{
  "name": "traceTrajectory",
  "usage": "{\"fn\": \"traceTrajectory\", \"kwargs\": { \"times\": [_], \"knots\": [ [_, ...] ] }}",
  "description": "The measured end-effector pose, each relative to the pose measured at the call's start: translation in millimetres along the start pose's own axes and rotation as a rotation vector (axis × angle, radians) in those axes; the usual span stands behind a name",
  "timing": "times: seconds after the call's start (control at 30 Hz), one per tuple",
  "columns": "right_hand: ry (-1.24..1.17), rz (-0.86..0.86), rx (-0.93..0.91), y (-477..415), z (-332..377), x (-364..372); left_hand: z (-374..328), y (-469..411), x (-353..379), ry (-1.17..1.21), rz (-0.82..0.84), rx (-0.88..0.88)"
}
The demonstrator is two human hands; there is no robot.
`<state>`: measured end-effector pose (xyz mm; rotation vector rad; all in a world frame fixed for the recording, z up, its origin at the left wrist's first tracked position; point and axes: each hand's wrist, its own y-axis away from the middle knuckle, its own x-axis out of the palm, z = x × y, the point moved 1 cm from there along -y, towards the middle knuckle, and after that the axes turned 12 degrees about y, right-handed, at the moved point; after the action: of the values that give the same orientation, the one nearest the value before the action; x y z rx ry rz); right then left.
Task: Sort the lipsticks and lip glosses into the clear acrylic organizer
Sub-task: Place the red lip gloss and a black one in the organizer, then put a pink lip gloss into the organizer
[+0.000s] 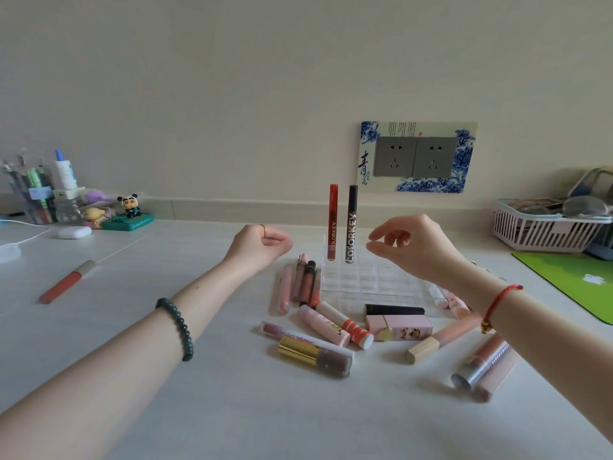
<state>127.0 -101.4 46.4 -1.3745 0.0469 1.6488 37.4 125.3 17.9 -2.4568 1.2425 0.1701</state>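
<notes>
A white table (pixel 199 410) runs up to a pale wall carrying a double socket (pixel 414 157) framed in blue-and-white flower print. At the far left stand a clear pen holder (pixel 30 194), a white bottle with a blue tip (pixel 64 174), small cartoon figures (pixel 131 210) and a white earbud case (pixel 74 232); an orange lip gloss (pixel 66 282) lies alone well apart from the rest. At the far right sit a pink slatted basket (pixel 544 232) and a green mat (pixel 577 283). The clear organizer (pixel 371 280) stands in the middle of the table, its grid of compartments mostly bare; two tall tubes stand upright in its back row, a red tube (pixel 332 222) and just beside it a black tube (pixel 351 224), both lettered COLORKEY. Loose lipsticks and glosses lie around it: a row of slim pink and brown tubes (pixel 298 283) against its left side, a black lipstick (pixel 394 309) and a pink box-shaped lipstick (pixel 398 327) in front, a gold-capped gloss (pixel 315 356) nearer, a wood-capped gloss (pixel 438 341) and a silver-capped tube (pixel 481 366) to the right. The right forearm crosses over the organizer's right corner and hides several tubes there. The left hand (pixel 262 244) hangs left of the organizer, loosely curled into a fist with nothing visible in it. The right hand (pixel 408 244) hovers over the organizer, fingers (pixel 381 249) slack and parted, empty.
</notes>
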Motion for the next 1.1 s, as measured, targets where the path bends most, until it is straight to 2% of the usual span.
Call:
{"fn": "traceTrajectory", "kwargs": {
  "times": [0.17,0.33,0.5,0.67,0.83,1.1],
  "knots": [
    [0.023,0.052,-0.014,9.9,-0.9,9.0,18.6,-8.7,10.1,-0.158,-0.050,-0.093],
    [0.003,0.061,-0.004,12.7,-8.9,13.4,32.4,-24.2,29.7,-0.344,0.046,-0.157],
    [-0.029,0.061,-0.006,11.9,-16.4,15.6,43.5,-42.9,35.3,-0.389,0.050,-0.174],
    [-0.047,0.057,-0.004,8.3,-20.3,21.3,46.9,-49.6,37.5,-0.357,0.059,-0.210],
    [-0.049,0.057,-0.006,7.7,-20.2,26.2,48.1,-48.3,38.8,-0.352,0.058,-0.163],
    [-0.062,0.040,-0.006,7.4,-13.6,21.4,40.6,-47.8,35.9,-0.152,0.024,-0.113]
  ]
}}
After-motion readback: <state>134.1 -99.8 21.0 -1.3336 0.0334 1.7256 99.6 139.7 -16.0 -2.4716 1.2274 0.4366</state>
